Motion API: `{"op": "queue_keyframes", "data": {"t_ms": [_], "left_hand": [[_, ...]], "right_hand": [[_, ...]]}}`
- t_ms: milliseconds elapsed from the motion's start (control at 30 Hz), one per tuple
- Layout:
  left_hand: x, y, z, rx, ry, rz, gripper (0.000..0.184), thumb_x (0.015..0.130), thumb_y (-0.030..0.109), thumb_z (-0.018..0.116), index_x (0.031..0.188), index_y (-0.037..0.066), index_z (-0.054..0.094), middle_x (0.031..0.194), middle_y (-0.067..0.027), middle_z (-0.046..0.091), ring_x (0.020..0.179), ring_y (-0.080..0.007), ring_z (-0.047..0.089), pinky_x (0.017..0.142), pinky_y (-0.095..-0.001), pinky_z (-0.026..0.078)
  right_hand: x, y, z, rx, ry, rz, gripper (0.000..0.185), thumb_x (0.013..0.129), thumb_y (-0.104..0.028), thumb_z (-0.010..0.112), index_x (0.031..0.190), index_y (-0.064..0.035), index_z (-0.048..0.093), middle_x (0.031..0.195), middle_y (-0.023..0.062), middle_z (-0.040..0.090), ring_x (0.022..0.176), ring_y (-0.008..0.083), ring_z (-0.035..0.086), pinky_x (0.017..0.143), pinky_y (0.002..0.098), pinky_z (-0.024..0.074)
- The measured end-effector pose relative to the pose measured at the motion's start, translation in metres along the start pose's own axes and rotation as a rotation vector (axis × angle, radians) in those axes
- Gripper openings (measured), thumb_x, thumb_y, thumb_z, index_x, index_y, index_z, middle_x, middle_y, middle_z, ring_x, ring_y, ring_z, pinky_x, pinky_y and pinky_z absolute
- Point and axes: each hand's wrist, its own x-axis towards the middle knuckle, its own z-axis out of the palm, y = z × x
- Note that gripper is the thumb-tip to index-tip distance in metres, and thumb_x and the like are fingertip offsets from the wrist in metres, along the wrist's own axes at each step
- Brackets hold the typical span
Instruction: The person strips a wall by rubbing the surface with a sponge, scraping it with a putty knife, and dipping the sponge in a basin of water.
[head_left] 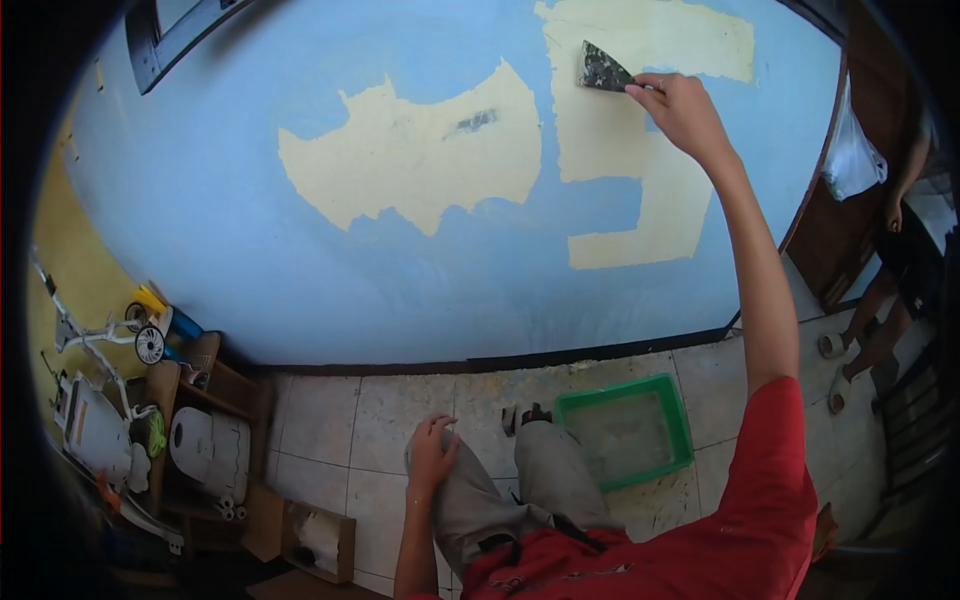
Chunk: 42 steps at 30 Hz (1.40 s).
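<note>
My right hand (685, 110) grips the handle of a putty knife (604, 72), its dark blade speckled with pale bits. The blade lies at the wall (420, 280), over a cream patch (600, 130) where the blue paint is absent. Further left is another cream patch (410, 150) with ragged edges and a dark grey smear. Resting on my left knee, my left hand (432, 452) has its fingers stretched out and holds nothing. Whether the blade touches the wall or hovers just off it, I cannot tell.
A green plastic tub (684, 440) stands on the tiled floor (380, 430) by my legs. At left are a wooden shelf (163, 390), a folded white frame with wheels (100, 340) and an open cardboard box (325, 540). Another person (885, 290) stands at far right near a hanging plastic bag (853, 160).
</note>
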Motion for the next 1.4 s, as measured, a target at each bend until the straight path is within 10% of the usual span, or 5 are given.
{"op": "queue_keyframes", "data": {"t_ms": [567, 700, 967, 1267, 1400], "left_hand": [[0.044, -0.104, 0.069, -0.508, 0.258, -0.34, 0.025, 0.08, 0.003, 0.061, 0.105, 0.001, 0.059, 0.105, -0.0143, 0.059, 0.1, -0.0272, 0.058, 0.085, -0.0375, 0.047], [0.189, -0.071, -0.016, -0.395, 0.459, 0.195, 0.016, 0.085, 0.002, 0.06, 0.101, 0.001, 0.059, 0.098, -0.0122, 0.064, 0.091, -0.0263, 0.061, 0.084, -0.0366, 0.047], [0.392, 0.01, -0.142, 0.061, 0.925, 0.953, 0.019, 0.083, 0.006, 0.058, 0.102, 0.005, 0.058, 0.093, -0.0083, 0.063, 0.089, -0.0285, 0.054, 0.082, -0.0384, 0.043], [0.432, -0.029, -0.115, 0.248, 1.099, 1.007, 0.028, 0.086, 0.037, 0.053, 0.103, 0.014, 0.054, 0.098, -0.0056, 0.054, 0.092, -0.0251, 0.045, 0.085, -0.0404, 0.033], [0.428, -0.028, -0.116, 0.298, 1.087, 0.968, 0.029, 0.085, 0.041, 0.054, 0.101, 0.017, 0.055, 0.097, -0.0038, 0.054, 0.092, -0.0231, 0.047, 0.086, -0.0388, 0.031]], "right_hand": [[0.048, -0.035, -0.018, -0.244, -0.057, 0.173, 0.029, 0.079, -0.02, 0.066, 0.09, 0.006, 0.071, 0.085, 0.0237, 0.069, 0.074, 0.036, 0.068, 0.068, 0.0406, 0.0536], [0.049, -0.008, 0.0, -0.225, 0.02, 0.072, 0.039, 0.087, -0.035, 0.064, 0.081, 0.0026, 0.073, 0.064, 0.0141, 0.064, 0.055, 0.0209, 0.06, 0.058, 0.034, 0.0484], [0.055, -0.031, -0.002, -0.311, 0.11, 0.056, 0.035, 0.083, -0.029, 0.066, 0.076, 0.0049, 0.071, 0.063, 0.0171, 0.065, 0.055, 0.028, 0.062, 0.059, 0.0379, 0.0505], [0.062, -0.04, -0.014, -0.377, -0.004, 0.186, 0.037, 0.084, -0.029, 0.066, 0.09, 0.0074, 0.07, 0.072, 0.0248, 0.067, 0.063, 0.0341, 0.067, 0.063, 0.0397, 0.0531], [0.042, -0.013, 0.014, -0.413, 0.081, -0.068, 0.034, 0.092, -0.028, 0.056, 0.084, 0.0029, 0.068, 0.059, 0.0132, 0.06, 0.054, 0.0239, 0.058, 0.057, 0.0368, 0.0485]]}}
